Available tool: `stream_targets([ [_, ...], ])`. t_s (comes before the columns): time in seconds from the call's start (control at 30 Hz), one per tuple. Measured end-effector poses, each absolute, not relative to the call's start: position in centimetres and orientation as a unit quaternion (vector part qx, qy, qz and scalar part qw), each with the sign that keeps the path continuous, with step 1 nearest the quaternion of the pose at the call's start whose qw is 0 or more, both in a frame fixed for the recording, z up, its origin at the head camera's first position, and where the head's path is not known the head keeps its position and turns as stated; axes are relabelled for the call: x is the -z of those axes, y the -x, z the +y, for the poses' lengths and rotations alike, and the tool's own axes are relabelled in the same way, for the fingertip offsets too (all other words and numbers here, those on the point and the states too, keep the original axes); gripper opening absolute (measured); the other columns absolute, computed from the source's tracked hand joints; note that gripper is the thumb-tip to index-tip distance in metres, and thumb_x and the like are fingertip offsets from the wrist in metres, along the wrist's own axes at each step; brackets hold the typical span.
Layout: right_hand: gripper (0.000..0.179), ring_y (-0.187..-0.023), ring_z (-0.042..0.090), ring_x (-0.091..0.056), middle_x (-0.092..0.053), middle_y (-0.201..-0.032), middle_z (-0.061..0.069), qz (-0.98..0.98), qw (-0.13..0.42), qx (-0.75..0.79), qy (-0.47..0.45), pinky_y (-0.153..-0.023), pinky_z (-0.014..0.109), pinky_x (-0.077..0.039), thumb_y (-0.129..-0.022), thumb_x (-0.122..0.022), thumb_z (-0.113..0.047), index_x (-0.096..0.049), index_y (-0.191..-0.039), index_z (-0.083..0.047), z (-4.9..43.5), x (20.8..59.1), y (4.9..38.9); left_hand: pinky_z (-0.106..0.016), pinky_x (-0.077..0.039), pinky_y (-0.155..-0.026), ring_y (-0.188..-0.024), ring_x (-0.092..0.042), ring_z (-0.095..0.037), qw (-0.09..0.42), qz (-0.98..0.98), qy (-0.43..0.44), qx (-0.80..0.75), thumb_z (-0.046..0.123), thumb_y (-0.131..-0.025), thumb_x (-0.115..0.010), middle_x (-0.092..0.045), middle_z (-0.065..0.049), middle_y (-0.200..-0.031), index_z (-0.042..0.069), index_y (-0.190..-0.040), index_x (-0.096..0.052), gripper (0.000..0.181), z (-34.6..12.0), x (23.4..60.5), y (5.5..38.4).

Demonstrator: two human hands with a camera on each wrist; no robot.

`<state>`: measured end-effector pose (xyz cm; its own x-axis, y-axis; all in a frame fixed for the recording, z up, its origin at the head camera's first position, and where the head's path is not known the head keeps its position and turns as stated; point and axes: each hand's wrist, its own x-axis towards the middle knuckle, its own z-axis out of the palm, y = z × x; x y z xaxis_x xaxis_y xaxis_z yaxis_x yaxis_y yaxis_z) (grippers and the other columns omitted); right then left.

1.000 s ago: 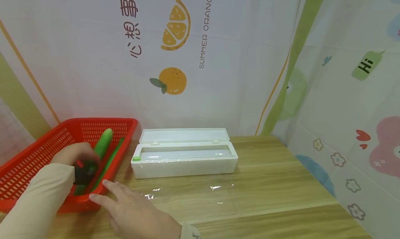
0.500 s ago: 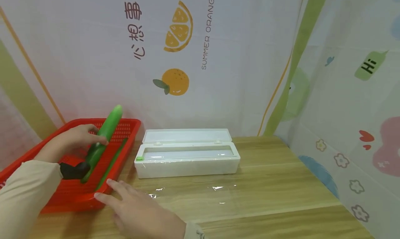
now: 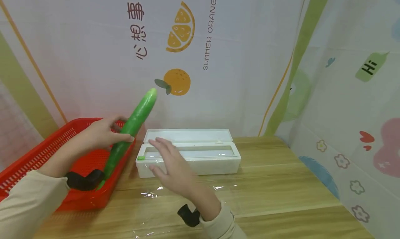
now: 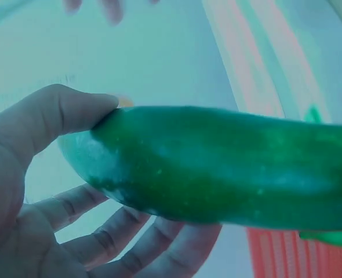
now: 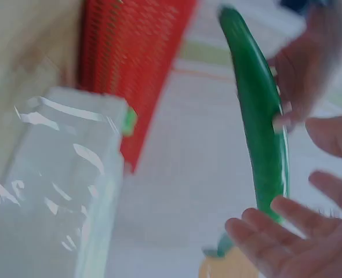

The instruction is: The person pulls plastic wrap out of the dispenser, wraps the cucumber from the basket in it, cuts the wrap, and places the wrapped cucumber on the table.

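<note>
My left hand (image 3: 101, 133) holds a long green cucumber (image 3: 137, 119) between thumb and fingers, tilted with its pale end up and to the right. The cucumber overlaps the right side of a red plastic basket (image 3: 78, 205). In the left wrist view, the thumb lies on one side of the cucumber (image 4: 217, 168) and the fingers on the other. My right hand (image 3: 176, 173) is held with fingers spread in front of a white cling film box (image 3: 206, 167) whose lid stands open. In the right wrist view, the right fingers (image 5: 275, 231) overlap the cucumber's end.
Clear film (image 3: 150, 194) with shiny creases lies on the wood-look table (image 3: 281, 183) before the box. A green slider (image 3: 141, 158) sits at the box's left end. Another green piece (image 4: 330, 237) shows at the basket. A printed curtain (image 3: 237, 76) hangs behind.
My left hand has lifted the cucumber up out of the basket and moved it right. My right hand has left the basket's corner and risen right, in front of the box.
</note>
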<state>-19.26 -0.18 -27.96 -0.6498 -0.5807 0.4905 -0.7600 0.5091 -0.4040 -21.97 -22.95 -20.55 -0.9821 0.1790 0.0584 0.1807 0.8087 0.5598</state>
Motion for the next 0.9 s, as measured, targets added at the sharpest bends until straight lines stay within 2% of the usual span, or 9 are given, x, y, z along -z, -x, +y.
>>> stream_targets([
  [0.13,0.063,-0.127,0.024,-0.043,-0.034,-0.145,0.008,-0.825,0.136,-0.437,-0.330,-0.101,0.038,-0.042,-0.092,-0.056,-0.021,-0.025,-0.145,-0.011,2.1,26.8,20.2,-0.036,-0.054,-0.059,-0.082,-0.061,-0.025,0.027,-0.956,0.130,0.263,0.033,-0.079,-0.070,-0.056,-0.024,-0.110,0.007,-0.131,-0.040,0.065,-20.3,20.5,20.8],
  [0.27,0.071,-0.118,0.025,-0.053,-0.041,-0.139,0.009,-0.782,0.111,-0.557,-0.257,-0.091,0.036,-0.049,-0.090,-0.060,-0.026,-0.020,-0.147,-0.011,3.5,26.1,20.9,-0.034,-0.054,-0.058,-0.083,-0.062,-0.024,0.041,-0.952,0.164,0.256,0.031,-0.076,-0.074,-0.061,-0.017,-0.105,0.012,-0.126,-0.044,0.062,-17.7,20.8,19.5],
  [0.37,0.077,-0.113,0.024,-0.056,-0.043,-0.136,0.010,-0.734,0.090,-0.637,-0.220,-0.086,0.035,-0.052,-0.089,-0.062,-0.031,-0.016,-0.147,-0.012,4.2,25.5,21.2,-0.034,-0.055,-0.057,-0.078,-0.063,-0.019,0.043,-0.945,0.186,0.264,0.028,-0.074,-0.075,-0.063,-0.012,-0.099,0.013,-0.124,-0.047,0.059,-16.1,21.3,18.7],
  [0.47,0.079,-0.107,0.023,-0.058,-0.044,-0.132,0.012,-0.679,0.080,-0.704,-0.192,-0.082,0.036,-0.054,-0.087,-0.064,-0.028,-0.015,-0.147,-0.011,4.8,25.0,21.3,-0.033,-0.054,-0.057,-0.071,-0.063,-0.015,0.043,-0.941,0.200,0.271,0.026,-0.074,-0.075,-0.063,-0.009,-0.096,0.014,-0.123,-0.049,0.057,-15.0,21.9,18.0],
  [0.67,0.076,-0.102,0.026,-0.061,-0.049,-0.124,0.015,-0.642,0.072,-0.750,-0.145,-0.075,0.037,-0.055,-0.084,-0.066,-0.016,-0.020,-0.144,-0.011,6.3,24.2,21.3,-0.028,-0.052,-0.055,-0.066,-0.061,-0.012,0.036,-0.930,0.198,0.307,0.019,-0.075,-0.074,-0.061,-0.008,-0.096,0.017,-0.121,-0.050,0.052,-13.8,23.1,17.3],
  [0.9,0.075,-0.095,0.024,-0.062,-0.050,-0.116,0.017,-0.654,0.068,-0.735,-0.166,-0.071,0.041,-0.056,-0.083,-0.065,-0.011,-0.021,-0.144,-0.017,7.3,24.0,21.4,-0.025,-0.052,-0.052,-0.067,-0.061,-0.013,0.020,-0.916,0.199,0.349,0.018,-0.075,-0.075,-0.060,-0.008,-0.093,0.014,-0.120,-0.050,0.052,-13.0,24.0,17.0],
])
